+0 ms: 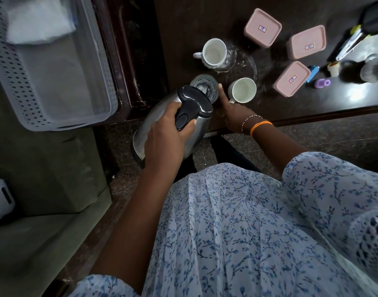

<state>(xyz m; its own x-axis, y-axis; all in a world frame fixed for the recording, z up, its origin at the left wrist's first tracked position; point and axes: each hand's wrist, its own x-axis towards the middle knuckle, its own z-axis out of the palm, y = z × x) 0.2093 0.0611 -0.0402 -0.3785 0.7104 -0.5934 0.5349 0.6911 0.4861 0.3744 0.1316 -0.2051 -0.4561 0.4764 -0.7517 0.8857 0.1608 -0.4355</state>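
A steel electric kettle [148, 133] with a black lid and handle is tilted forward, its spout over a clear glass [205, 85] standing on the dark table [312, 103]. My left hand [164, 136] grips the kettle's black handle from above. My right hand [233, 115] holds the glass at its right side, thumb pressed against the wall. The other fingers are hidden behind the kettle. A white mug [242, 91] stands just right of the glass, and another white mug [213, 52] stands farther back.
Three pink lidded containers [262, 27] [306, 42] [291, 79] stand at the back right with small bottles and utensils [346, 47]. A perforated plastic basket [33, 86] holding a cloth sits at the left. Spilled liquid shines between the mugs. The table's front edge runs by my right wrist.
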